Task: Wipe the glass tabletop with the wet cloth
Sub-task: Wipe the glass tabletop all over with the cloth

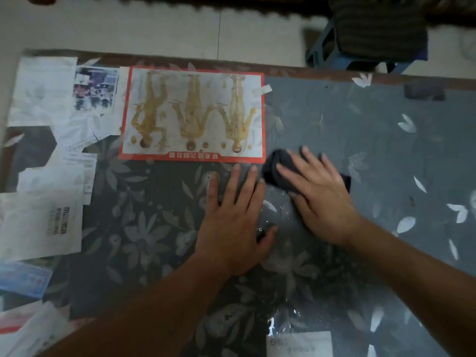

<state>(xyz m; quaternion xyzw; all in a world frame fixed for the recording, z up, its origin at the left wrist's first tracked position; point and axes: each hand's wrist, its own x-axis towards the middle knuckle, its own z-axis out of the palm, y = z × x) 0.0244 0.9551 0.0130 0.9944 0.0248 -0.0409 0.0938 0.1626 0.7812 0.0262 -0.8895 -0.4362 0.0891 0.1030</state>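
The glass tabletop (360, 130) fills most of the view, with papers and a flowered sheet under the glass. A dark wet cloth (277, 166) lies bunched on the glass just right of centre. My right hand (319, 197) presses flat on top of the cloth, fingers spread, covering its right half. My left hand (234, 217) rests flat on the bare glass right beside the cloth, fingers apart, holding nothing. Small water drops show on the glass between the two hands.
Under the glass lie a red-bordered body chart (193, 114), a photo (95, 87) and several white papers (41, 91) at the left. Beyond the far table edge stands a blue stool (360, 45) on a pale floor. A small dark object (423, 90) sits near the far right edge.
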